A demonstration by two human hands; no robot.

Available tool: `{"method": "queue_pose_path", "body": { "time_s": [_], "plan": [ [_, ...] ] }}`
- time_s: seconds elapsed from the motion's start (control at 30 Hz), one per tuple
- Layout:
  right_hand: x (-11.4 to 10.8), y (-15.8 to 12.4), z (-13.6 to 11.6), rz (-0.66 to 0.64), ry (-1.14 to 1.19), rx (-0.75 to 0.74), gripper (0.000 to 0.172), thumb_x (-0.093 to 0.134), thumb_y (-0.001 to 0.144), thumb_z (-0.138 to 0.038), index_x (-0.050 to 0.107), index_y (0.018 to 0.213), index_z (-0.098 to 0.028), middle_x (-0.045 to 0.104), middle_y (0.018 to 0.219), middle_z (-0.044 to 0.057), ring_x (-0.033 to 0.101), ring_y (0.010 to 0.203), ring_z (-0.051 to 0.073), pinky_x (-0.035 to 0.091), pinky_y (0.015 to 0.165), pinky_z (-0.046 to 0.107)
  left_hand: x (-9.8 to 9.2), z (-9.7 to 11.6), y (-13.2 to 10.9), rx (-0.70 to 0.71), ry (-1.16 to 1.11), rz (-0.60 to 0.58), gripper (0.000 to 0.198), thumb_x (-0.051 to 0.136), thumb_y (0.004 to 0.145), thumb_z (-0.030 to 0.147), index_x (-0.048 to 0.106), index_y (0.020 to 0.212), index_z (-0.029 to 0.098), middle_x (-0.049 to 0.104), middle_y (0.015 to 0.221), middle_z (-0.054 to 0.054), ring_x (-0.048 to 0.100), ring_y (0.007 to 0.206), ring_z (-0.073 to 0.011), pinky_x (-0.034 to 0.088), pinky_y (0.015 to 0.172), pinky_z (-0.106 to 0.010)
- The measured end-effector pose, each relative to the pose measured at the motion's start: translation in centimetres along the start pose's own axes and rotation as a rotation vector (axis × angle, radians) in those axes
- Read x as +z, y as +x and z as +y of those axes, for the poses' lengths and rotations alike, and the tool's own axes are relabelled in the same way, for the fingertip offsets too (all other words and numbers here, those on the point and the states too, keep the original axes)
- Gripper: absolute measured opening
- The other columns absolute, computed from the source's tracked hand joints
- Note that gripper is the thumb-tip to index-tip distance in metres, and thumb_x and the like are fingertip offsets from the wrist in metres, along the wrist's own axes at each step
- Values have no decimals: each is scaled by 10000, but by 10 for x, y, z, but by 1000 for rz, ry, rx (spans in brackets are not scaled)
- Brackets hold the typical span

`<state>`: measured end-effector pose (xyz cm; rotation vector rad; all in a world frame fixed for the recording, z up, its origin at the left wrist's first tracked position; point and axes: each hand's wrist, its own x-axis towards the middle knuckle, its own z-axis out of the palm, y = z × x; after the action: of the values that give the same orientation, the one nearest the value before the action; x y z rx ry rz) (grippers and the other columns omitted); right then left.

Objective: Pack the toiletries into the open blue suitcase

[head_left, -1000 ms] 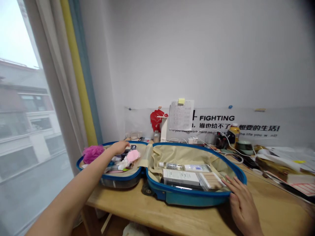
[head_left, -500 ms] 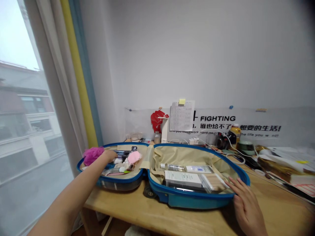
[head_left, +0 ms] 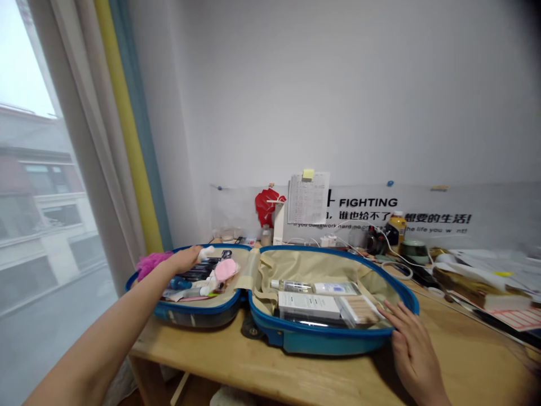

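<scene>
An open blue suitcase [head_left: 329,343] with a beige lining lies on the wooden desk. Over its left half, my left hand [head_left: 186,259] is closed round a small white bottle or tube [head_left: 205,253], whose exact kind is unclear. Below it lie a pink puff [head_left: 226,270], a blue bottle [head_left: 180,283] and several dark, slim items. A purple bath puff [head_left: 150,264] is partly behind my forearm. My right hand [head_left: 412,344] rests open on the right rim, by a box of cotton swabs [head_left: 360,311]. Beside that are a white box [head_left: 308,304], a clear bottle [head_left: 291,286] and a white tube [head_left: 336,288].
Behind the suitcase stand a white lamp [head_left: 279,223] and a yellow-labelled bottle [head_left: 395,231]. Cables, a green jar [head_left: 416,251] and papers [head_left: 513,316] crowd the desk's right side. A curtain [head_left: 127,129] and window are at left.
My left hand has lifted the small white item up and away from the suitcase's contents. My right hand stays on the rim. The view has shifted slightly.
</scene>
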<state>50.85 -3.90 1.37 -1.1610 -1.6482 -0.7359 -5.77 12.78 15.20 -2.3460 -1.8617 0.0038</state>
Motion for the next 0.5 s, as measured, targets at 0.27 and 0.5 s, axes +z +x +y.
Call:
{"method": "queue_pose_path", "body": {
  "time_s": [0.27,0.5],
  "plan": [
    [-1,1,0,16,9,-4,357,339,932,-271,591,1180,-221,634,1219,87,518,1233,270,417,1002,487,-64,158,27,427,-126,222,451,477,914,338,394,1340,214,513,1300,-126,554,1164,-244,453,950,-340],
    [-1,0,1,-9,1,16,364,343,922,-278,596,1178,-225,637,1223,84,523,1238,269,434,993,487,-28,267,64,548,-97,-98,482,555,863,333,471,1319,202,553,1295,-122,578,1141,-254,442,959,-338]
  ]
}}
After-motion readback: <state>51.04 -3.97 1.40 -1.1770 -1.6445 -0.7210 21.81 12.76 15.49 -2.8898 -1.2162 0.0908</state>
